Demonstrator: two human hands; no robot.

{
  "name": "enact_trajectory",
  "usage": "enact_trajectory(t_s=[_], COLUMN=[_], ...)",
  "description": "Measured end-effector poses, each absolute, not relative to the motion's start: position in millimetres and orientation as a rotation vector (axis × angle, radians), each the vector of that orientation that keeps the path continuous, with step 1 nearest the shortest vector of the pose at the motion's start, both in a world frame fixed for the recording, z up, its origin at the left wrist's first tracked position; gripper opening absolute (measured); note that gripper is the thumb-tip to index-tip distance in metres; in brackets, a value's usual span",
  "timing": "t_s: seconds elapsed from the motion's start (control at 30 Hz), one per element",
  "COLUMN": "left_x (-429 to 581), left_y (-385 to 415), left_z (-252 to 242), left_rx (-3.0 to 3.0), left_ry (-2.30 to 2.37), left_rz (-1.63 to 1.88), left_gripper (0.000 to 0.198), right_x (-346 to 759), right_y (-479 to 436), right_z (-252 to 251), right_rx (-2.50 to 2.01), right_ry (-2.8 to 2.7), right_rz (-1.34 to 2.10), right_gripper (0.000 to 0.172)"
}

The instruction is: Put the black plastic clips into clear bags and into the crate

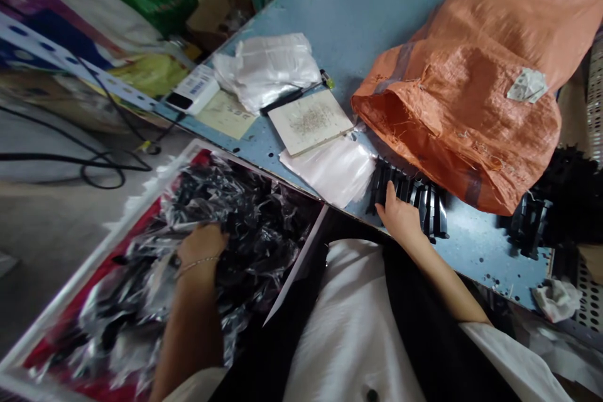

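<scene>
My left hand (201, 246), with a thin bracelet at its wrist, is down in a white-rimmed box among black pieces in clear plastic bags (254, 226). Its fingers are turned away and blurred, so I cannot make out a grip. On the blue table's near edge, my right hand (400, 217) is at a row of slim black plastic parts (428, 204). The index finger is stretched out over the parts and the thumb stands apart from it. No part is visibly lifted. Beside that hand lies a stack of clear plastic bags (336, 169).
A large orange woven sack (471, 88) lies open-mouthed on the blue table (358, 0). A pale board (311, 119), more clear bags (268, 69) and a white power strip (195, 88) sit to its left. More black parts (530, 223) are piled right. Cables (108, 166) hang at left.
</scene>
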State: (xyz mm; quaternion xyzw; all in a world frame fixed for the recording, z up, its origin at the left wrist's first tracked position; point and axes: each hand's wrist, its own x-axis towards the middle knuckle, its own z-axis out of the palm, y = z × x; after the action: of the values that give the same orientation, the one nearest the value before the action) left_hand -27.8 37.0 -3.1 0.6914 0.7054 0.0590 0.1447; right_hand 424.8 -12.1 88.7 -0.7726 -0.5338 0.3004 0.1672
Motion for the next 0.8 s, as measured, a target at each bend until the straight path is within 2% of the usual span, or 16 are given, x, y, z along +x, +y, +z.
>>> enact_trajectory(t_s=[0.07, 0.17, 0.3, 0.5, 0.63, 0.73, 0.8], left_x=[33.1, 145.1, 234.2, 220.1, 214.8, 212.9, 208.3], left_y=[46.1, 59.1, 79.4, 120.9, 129.9, 127.5, 124.7], left_z=[15.2, 40.3, 49.5, 46.8, 47.8, 48.1, 49.1], left_rx=[2.036, 2.211, 2.283, 1.631, 1.247, 1.453, 1.737], left_ry=[2.066, 1.617, 1.334, 1.280, 1.223, 1.297, 1.314], left_rz=[0.282, 0.625, 0.682, 0.654, 0.734, 0.788, 0.767], left_gripper=[0.020, 0.028, 0.012, 0.017, 0.013, 0.003, 0.017], right_x=[429.4, 444.5, 473.6, 479.1, 447.9, 424.7, 416.5], right_y=[-9.9, -8.4, -16.3, -32.2, -33.1, -29.6, -27.0], right_z=[90.3, 93.0, 89.9, 92.7, 88.8, 73.7, 63.1], right_rx=[-2.282, -2.364, -2.077, -1.400, -1.119, -1.029, -0.999], right_ry=[-1.539, -1.601, -1.309, -0.662, -0.428, -0.207, -0.083], right_rz=[0.845, 0.840, 1.138, 1.577, 1.910, 2.030, 2.058], right_gripper=[0.071, 0.058, 0.039, 0.026, 0.039, 0.033, 0.023])
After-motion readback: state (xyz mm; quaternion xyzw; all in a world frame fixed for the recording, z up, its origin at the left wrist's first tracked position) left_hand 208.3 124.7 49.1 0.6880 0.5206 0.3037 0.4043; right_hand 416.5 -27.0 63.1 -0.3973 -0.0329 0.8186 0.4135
